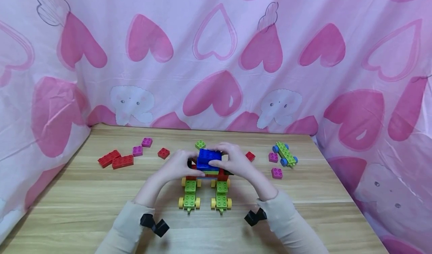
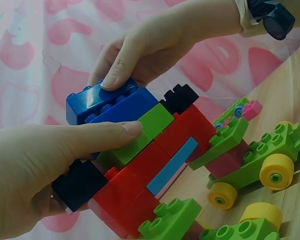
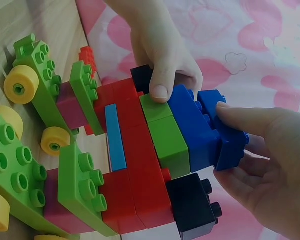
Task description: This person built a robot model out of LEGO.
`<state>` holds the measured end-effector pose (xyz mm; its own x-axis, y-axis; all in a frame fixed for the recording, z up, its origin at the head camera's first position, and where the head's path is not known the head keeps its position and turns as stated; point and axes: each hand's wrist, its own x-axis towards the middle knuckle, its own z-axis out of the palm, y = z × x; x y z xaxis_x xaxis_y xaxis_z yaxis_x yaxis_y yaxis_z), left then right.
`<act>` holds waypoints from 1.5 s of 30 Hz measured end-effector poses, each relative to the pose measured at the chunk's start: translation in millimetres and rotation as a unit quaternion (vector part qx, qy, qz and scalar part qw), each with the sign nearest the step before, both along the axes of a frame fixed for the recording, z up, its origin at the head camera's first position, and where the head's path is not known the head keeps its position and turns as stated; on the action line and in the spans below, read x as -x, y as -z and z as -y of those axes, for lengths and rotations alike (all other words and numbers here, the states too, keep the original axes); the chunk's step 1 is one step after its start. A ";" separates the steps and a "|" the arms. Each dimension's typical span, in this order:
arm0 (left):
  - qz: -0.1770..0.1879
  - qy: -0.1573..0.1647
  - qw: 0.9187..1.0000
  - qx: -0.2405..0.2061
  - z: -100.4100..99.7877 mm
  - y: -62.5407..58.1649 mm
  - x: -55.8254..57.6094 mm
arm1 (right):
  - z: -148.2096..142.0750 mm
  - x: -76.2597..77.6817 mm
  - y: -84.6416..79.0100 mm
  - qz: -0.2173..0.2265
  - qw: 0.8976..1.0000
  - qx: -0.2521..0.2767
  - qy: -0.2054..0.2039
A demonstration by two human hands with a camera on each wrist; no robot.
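Note:
A toy brick model stands on two green wheeled bases (image 1: pixel 190 200) with yellow wheels. Its body is red bricks (image 3: pixel 140 170) with a light blue strip (image 3: pixel 115 137) across the front and black bricks (image 3: pixel 192 205) at both sides. Above the red sit green bricks (image 3: pixel 165 142), then a wide blue brick (image 3: pixel 190 130). My left hand (image 1: pixel 177 166) grips the model from its left, thumb over a green brick, other fingers mostly hidden behind. From the other side my right hand (image 1: pixel 234 158) pinches the topmost blue brick (image 2: pixel 87 107), which sits slightly tilted on the wide one.
Red bricks (image 1: pixel 123 161) and pink bricks (image 1: pixel 137 151) lie on the wooden table (image 1: pixel 84 194) at the left. Behind the model is a green brick (image 1: pixel 200 144). Toward the right are more pink bricks (image 1: pixel 277 173) and a green base (image 1: pixel 286 154) with blue wheels. A heart-patterned curtain (image 1: pixel 216 107) borders the table.

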<state>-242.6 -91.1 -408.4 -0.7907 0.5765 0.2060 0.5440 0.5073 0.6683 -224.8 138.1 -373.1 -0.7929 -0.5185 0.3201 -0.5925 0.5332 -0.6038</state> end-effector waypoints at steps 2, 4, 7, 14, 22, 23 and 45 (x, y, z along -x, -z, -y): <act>0.007 0.003 1.000 0.001 0.0 0.0 0.7 | 0.5 -0.6 -1.0 0.001 1.000 -0.003 -0.005; 0.013 0.009 1.000 -0.001 -0.1 -0.1 1.3 | 0.6 -1.2 -1.9 0.005 1.000 -0.009 -0.007; 0.026 0.015 1.000 -0.006 -0.4 -0.3 1.8 | 1.0 -1.9 -3.0 0.012 1.000 -0.017 -0.008; 0.046 0.020 0.999 -0.013 -1.2 1.1 3.2 | 2.4 -3.2 -3.9 0.021 0.999 -0.025 -0.008; 0.067 0.022 0.997 -0.033 -2.4 3.8 6.7 | 4.3 -3.6 -3.8 0.015 0.999 -0.041 -0.008; 0.067 0.022 0.997 -0.035 -2.4 4.1 7.0 | 4.3 -3.8 -3.7 0.011 0.999 -0.044 -0.008; 0.063 0.009 0.997 -0.033 -5.6 3.0 4.8 | 6.7 -4.7 -10.4 0.024 0.997 -0.069 -0.004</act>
